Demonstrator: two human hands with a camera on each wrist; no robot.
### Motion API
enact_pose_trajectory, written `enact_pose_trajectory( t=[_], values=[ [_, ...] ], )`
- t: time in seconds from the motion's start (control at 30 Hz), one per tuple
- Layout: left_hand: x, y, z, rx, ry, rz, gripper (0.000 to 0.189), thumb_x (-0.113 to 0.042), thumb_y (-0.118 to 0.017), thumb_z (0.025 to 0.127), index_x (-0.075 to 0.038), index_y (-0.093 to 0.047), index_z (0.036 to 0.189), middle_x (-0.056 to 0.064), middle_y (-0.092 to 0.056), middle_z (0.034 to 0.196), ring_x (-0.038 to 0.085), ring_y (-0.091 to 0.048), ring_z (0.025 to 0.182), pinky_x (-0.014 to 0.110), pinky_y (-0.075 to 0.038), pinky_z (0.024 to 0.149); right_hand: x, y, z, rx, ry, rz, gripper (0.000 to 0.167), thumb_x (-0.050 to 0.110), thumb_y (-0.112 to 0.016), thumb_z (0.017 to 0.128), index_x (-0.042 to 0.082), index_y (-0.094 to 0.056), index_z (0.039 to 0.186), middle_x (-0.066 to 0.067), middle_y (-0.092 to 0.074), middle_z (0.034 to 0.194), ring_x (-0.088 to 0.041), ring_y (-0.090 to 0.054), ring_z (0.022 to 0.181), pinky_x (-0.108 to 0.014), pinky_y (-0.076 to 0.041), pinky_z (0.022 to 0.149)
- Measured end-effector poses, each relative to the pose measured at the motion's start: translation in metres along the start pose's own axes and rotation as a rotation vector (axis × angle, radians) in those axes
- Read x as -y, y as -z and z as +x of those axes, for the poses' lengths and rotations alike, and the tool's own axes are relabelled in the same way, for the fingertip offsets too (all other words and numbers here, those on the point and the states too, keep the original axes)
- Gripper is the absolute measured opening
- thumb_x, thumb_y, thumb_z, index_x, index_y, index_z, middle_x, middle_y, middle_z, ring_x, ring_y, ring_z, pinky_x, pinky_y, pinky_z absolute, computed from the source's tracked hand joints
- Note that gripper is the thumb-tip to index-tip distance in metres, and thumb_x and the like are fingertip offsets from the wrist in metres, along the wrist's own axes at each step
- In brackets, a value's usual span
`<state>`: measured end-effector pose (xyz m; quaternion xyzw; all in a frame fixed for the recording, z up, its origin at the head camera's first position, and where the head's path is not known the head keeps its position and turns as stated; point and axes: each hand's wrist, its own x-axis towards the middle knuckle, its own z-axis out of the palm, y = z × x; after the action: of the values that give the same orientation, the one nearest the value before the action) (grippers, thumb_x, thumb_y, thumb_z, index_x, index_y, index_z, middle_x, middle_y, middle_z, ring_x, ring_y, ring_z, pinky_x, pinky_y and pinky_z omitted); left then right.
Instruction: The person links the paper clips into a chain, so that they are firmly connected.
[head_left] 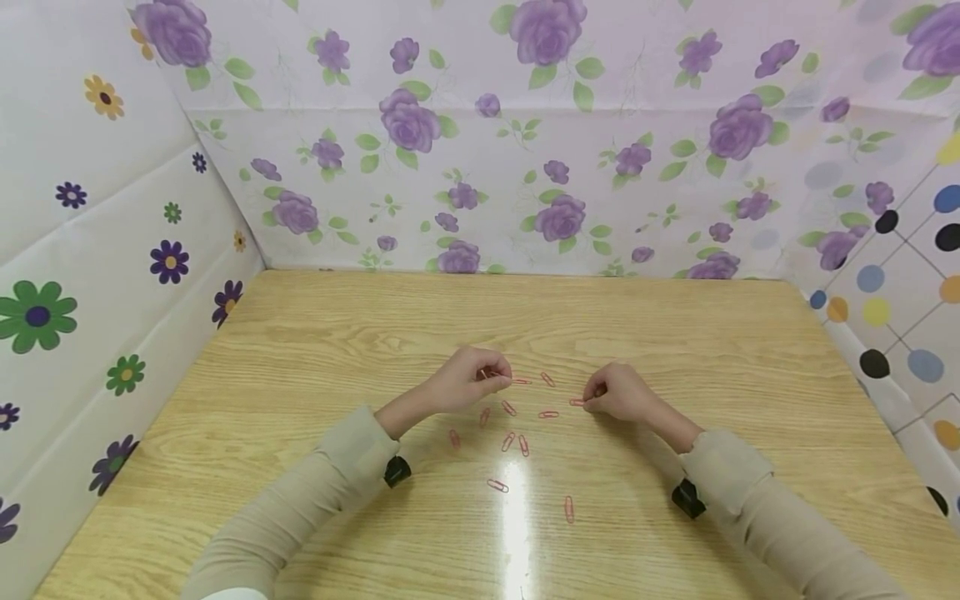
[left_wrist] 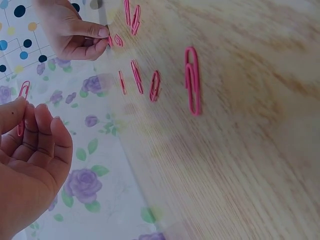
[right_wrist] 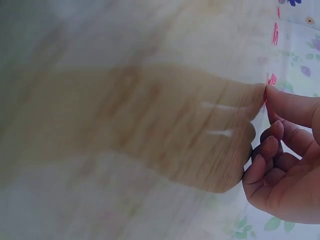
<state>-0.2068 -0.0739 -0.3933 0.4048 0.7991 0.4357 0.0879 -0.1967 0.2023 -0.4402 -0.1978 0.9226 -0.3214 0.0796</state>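
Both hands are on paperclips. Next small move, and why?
Probably have the right hand lift its pink paperclip gently off the table. In the right wrist view it appears to pinch that clip down at the surface, and the left hand already holds a second paperclip between thumb and fingers, so no further grasp seems needed first.

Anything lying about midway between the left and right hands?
Yes: in the head view, a slanted pink clip lies between the left hand and right hand, with a second clip lower in view.
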Motion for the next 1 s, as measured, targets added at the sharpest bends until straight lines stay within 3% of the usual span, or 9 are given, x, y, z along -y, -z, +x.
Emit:
enact_pose_trajectory(
  t=[0.37,0.63,0.87,1.0],
  values=[
    [0.0,-0.002,0.001,0.003,-0.004,0.01,0.008,-0.003,-0.057,0.089,0.003,-0.062,0.085,0.009,-0.061,0.076,0.008,-0.05,0.067,0.024,-0.045,0.059,0.0,0.002,-0.002,0.051,0.029,-0.015,0.015,0.004,-0.068,0.079,0.007,-0.062,0.066,0.003,-0.053,0.061,-0.01,-0.042,0.056,-0.024,-0.037,0.052],
    [-0.001,-0.002,0.0,0.004,0.003,0.011,0.01,-0.003,-0.057,0.089,0.005,-0.061,0.086,0.017,-0.061,0.079,0.009,-0.049,0.067,0.024,-0.045,0.059,0.0,0.007,-0.005,0.027,-0.019,0.109,0.009,0.004,-0.067,0.081,0.004,-0.063,0.073,-0.002,-0.057,0.064,-0.012,-0.045,0.057,-0.025,-0.038,0.052],
    [-0.002,-0.002,-0.001,-0.001,0.0,0.022,0.008,-0.005,-0.057,0.089,0.001,-0.061,0.085,0.007,-0.06,0.076,0.009,-0.049,0.067,0.024,-0.045,0.059,0.001,0.011,-0.008,-0.007,-0.043,0.179,0.007,0.002,-0.064,0.083,0.004,-0.064,0.076,-0.005,-0.06,0.068,-0.014,-0.049,0.057,-0.027,-0.041,0.052],
    [-0.001,-0.002,-0.001,-0.002,-0.012,0.024,0.009,-0.004,-0.057,0.089,0.002,-0.062,0.085,0.009,-0.06,0.077,0.011,-0.05,0.067,0.026,-0.046,0.059,0.002,0.014,-0.008,-0.025,-0.046,0.202,0.006,0.002,-0.063,0.083,0.004,-0.065,0.079,-0.004,-0.061,0.071,-0.017,-0.051,0.062,-0.029,-0.043,0.056]
  ],
)
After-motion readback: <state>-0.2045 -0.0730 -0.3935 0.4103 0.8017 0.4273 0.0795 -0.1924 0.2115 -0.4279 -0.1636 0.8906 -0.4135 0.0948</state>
